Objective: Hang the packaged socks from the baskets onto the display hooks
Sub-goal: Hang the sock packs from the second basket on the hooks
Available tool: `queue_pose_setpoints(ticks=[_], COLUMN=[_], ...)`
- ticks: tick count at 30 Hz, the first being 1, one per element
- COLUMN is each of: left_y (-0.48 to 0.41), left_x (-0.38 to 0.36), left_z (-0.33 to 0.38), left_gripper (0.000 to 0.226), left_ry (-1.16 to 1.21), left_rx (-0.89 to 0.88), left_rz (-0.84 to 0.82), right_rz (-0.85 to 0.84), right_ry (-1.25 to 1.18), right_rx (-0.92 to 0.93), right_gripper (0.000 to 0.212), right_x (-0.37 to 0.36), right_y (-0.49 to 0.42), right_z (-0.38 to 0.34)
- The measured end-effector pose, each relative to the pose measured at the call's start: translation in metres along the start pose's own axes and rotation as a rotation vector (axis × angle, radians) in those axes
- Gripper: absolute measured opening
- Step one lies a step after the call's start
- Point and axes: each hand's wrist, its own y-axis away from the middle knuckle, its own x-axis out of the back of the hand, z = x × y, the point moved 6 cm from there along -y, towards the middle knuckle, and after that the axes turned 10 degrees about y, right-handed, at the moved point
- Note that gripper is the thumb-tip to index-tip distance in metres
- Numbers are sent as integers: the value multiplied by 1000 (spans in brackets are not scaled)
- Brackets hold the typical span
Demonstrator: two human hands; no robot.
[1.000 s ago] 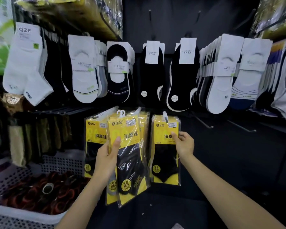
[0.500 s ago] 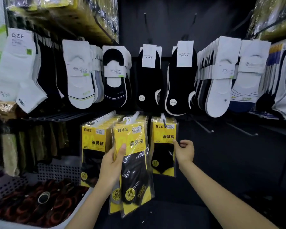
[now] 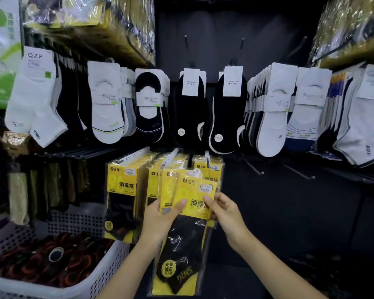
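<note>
right hand (image 3: 227,212) has left the hanging yellow packets (image 3: 211,167) above it and now pinches the front yellow-black plastic sock packet (image 3: 188,244), gripped by the left hand (image 3: 160,221).

Yellow packaged socks (image 3: 183,240), black sock inside, at 6 o'clock. Black liner socks (image 3: 190,119) with white labels (image 3: 190,82) at 12 o'clock. White ankle socks (image 3: 32,98) at 10 o'clock. White dotted-hole basket (image 3: 108,272) at 8 o'clock.

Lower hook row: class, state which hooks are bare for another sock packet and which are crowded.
Bare: one hook and its right neighbour, right of the yellow packets, below white socks. Crowded: the three packet-hung hooks to their left.
</note>
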Motion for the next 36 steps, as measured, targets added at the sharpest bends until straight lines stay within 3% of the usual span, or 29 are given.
queue_pose_setpoints(ticks=[5,13,21,28,33,36], left_y=[-2,-10,-20,-27,-32,-34], left_x=[3,33,49,48,43,42], left_z=[5,22,19,17,12,9], left_gripper=[41,47,51,50,49,49], left_ry=[-96,-202,-208,-192,-188,-172], left_rx=[-25,-126,-107,-152,-144,-145], left_rz=[17,200,288,261,232,232], right_rz=[46,238,194,279,447,507], right_ry=[-70,-53,97,82,79,112], right_rx=[-12,-6,12,-96,-194,-226], right_gripper=[17,12,8,9,32,33], right_x=[14,49,34,34,42,49], right_y=[5,-7,-42,-79,-105,-112], right_z=[5,-1,-1,25,43,51])
